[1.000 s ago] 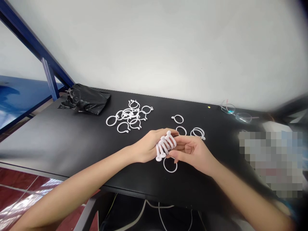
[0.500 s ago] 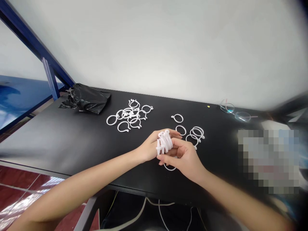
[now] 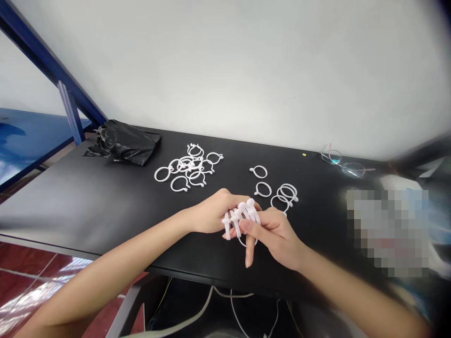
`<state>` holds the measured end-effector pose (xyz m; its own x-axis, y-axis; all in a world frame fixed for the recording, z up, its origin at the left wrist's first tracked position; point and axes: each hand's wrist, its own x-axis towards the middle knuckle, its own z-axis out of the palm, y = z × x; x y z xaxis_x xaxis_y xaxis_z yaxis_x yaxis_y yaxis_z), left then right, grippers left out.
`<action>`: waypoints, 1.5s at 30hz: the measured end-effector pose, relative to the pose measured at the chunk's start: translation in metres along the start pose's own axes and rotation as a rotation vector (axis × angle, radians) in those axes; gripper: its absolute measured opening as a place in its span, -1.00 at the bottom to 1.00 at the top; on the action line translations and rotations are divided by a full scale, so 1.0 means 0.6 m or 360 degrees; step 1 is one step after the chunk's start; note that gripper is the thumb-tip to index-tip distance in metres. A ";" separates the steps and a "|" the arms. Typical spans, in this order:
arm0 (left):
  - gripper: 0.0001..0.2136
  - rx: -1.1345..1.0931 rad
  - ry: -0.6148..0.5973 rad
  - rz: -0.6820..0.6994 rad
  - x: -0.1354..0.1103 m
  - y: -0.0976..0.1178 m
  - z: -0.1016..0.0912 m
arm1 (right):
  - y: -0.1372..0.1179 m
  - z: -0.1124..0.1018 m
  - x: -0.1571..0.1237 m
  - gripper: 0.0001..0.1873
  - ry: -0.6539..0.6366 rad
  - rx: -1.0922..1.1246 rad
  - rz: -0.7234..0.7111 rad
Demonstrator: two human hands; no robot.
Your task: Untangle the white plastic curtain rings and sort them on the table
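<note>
A bunch of white plastic curtain rings (image 3: 243, 213) is held between my two hands in front of me. My left hand (image 3: 213, 211) has its fingers curled around the rings from the left, partly hidden behind them. From the right, my right hand (image 3: 280, 234) pinches the bunch, thumb across its front and one finger pointing down. Beneath the hands, part of another white ring (image 3: 242, 243) shows. Several loose rings (image 3: 185, 164) lie in a pile left of the hands, some with their ends apart. More single rings (image 3: 251, 169) are spread beyond my right hand.
A crumpled black plastic bag (image 3: 130, 143) lies at the back left of the black table (image 3: 116, 197). Eyeglasses (image 3: 353, 170) rest at the back right. A blurred, pixelated object (image 3: 391, 234) is at the right. Cables (image 3: 197, 317) hang below the front edge.
The ring bunch has shifted slightly right and down and turned between my hands. My left hand has rotated with its back upward; my right thumb now presses on the bunch's front.
</note>
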<state>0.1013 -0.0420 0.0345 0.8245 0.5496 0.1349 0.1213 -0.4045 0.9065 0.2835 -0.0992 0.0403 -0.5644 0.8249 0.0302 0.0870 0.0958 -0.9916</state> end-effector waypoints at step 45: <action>-0.48 0.1172 0.0452 -0.0990 -0.085 -0.056 -0.210 | 0.027 -0.175 -0.029 -0.76 0.0555 -0.1539 0.0449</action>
<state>-0.0147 0.0357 0.0479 0.3476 0.9322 -0.1008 0.8766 -0.2850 0.3878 0.3809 -0.0538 0.0372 -0.1694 0.9855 0.0012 0.8790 0.1517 -0.4520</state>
